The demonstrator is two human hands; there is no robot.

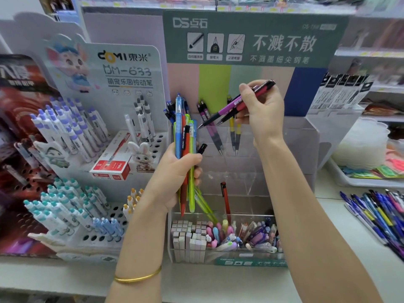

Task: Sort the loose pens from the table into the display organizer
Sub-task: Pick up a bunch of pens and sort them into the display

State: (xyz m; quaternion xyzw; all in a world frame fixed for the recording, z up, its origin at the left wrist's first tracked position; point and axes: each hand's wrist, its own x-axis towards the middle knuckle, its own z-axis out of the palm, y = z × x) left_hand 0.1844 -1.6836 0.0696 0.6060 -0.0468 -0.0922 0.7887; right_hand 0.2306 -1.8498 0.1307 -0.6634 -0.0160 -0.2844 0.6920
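Observation:
My left hand (175,178) grips an upright bundle of several pens (185,145) in blue, orange and light green, in front of the clear tiered display organizer (284,149). My right hand (261,106) holds two pens, one purple (223,111) and one red (251,98), tips pointing down-left over the organizer's top tier. That tier holds purple pens (213,132) and yellow pens (235,136). Lower down stand a red pen (225,200) and green pens (204,204). A pile of loose pens (376,215) lies on the table at the right.
A white DOMI pen stand (98,149) with many pens and a red box (113,165) sits at the left. A clear box of erasers and small items (225,239) stands in front of the organizer. A white tray (354,182) is at the right.

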